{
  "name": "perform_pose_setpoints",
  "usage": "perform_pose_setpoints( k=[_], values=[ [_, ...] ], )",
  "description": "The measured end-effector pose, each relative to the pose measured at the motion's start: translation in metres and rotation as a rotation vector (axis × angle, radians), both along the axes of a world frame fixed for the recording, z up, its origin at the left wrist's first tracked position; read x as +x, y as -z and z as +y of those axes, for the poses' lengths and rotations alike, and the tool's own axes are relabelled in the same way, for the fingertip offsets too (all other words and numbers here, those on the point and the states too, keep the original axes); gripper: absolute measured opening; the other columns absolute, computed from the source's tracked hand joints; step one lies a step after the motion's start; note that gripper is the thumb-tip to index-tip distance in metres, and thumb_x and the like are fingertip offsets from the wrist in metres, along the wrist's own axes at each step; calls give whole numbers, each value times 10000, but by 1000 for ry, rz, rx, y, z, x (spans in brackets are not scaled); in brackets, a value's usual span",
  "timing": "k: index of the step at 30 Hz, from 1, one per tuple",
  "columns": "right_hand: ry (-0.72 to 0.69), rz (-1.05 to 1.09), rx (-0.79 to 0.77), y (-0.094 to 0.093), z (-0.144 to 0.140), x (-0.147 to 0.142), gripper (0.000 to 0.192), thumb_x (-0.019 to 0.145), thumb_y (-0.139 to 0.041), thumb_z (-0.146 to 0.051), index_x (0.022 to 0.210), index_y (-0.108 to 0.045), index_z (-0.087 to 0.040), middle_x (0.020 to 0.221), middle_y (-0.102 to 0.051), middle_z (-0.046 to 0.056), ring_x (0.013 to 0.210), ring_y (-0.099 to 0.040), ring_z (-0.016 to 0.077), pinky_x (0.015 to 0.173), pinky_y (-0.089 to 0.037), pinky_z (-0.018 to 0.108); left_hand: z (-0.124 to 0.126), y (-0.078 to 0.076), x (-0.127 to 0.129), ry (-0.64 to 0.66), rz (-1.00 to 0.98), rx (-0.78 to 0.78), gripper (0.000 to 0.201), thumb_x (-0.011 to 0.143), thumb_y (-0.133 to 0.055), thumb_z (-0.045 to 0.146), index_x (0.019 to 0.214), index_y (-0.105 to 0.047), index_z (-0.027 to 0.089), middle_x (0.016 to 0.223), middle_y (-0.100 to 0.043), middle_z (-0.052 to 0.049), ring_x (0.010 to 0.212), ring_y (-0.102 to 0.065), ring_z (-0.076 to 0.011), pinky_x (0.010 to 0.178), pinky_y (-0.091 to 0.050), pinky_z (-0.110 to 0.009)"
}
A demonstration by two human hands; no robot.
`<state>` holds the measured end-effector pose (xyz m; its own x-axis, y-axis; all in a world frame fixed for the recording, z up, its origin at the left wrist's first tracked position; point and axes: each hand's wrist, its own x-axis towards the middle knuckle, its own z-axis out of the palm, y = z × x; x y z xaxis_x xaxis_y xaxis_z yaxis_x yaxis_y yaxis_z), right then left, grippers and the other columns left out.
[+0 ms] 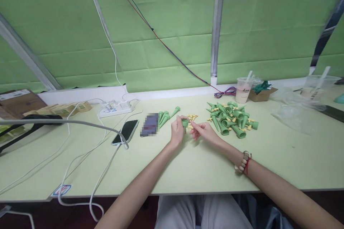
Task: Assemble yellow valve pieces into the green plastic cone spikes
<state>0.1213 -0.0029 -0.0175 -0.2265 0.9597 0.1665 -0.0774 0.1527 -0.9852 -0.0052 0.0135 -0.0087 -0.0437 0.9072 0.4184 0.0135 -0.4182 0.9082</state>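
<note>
Green plastic is what you have in hand: your left hand (177, 130) is closed around a cone (185, 124), and your right hand (202, 130) pinches a small yellow piece (191, 126) at the cone's mouth, fingers drawn together on it. Both hands meet above the table (204, 164), a little back from the near edge.

Judging by the piles, you are early to midway. A small row of cones (164, 117) lies just left of your hands, which looks like the finished lot. To your right the big heap (230, 118), cones and yellow pieces mixed, is much larger, so most of the work seems left. A few loose yellow pieces (192, 117) sit just behind your fingers.

Room is good in front of you and to your right, where the table is bare up to the near edge. On your left, mind the phone (126, 131) and its white cable (88, 171), which runs off the edge. A cup (243, 90) stands behind the heap, near the wall.
</note>
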Motion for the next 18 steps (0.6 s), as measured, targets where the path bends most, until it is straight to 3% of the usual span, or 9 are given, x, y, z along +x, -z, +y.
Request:
perform_pose_setpoints(
  k=[2, 5, 8, 12, 18],
  values=[
    [-12, 17, -32, 0, 0, -1, 544, 736, -478, -617, 602, -641, -116, 509, -596, 42, 418, -547, 104, 444, -461, 231, 0, -1, 1, 0, -10, -18, 535, 813, -336, 588, 655, -602, 153, 540, -531, -10, 377, -382, -77, 397, -302, -217],
    [50, 51, 15, 1, 1, 0, 410, 653, -636, -537, 759, -648, -141, 660, -642, 38, 502, -582, 111, 466, -477, 225, 0, -2, 2, -35, -19, -63, 558, 829, -279, 593, 649, -567, 151, 495, -500, 5, 340, -362, -73, 381, -295, -215],
    [85, 27, 69, 2, 1, 1, 356, 605, -701, -464, 745, -642, -142, 633, -614, 19, 540, -570, 114, 533, -497, 244, 2, -1, 0, -50, 21, -54, 582, 821, -243, 622, 656, -548, 154, 439, -433, 28, 319, -343, -75, 371, -289, -216],
    [18, 8, 70, 6, 2, 2, 365, 670, -618, -517, 648, -572, -156, 574, -512, -24, 496, -511, 93, 531, -484, 252, 3, 3, -1, -39, 106, 2, 596, 813, -234, 635, 693, -567, 156, 440, -415, 31, 345, -356, -83, 384, -299, -219],
    [-102, -3, -48, 12, 2, -4, 488, 740, -443, -634, 553, -381, -188, 518, -358, -58, 436, -399, 77, 493, -444, 261, 1, 3, 3, 6, 139, -30, 546, 835, -288, 570, 678, -591, 145, 464, -487, 5, 398, -413, -95, 427, -332, -220]
  ],
)
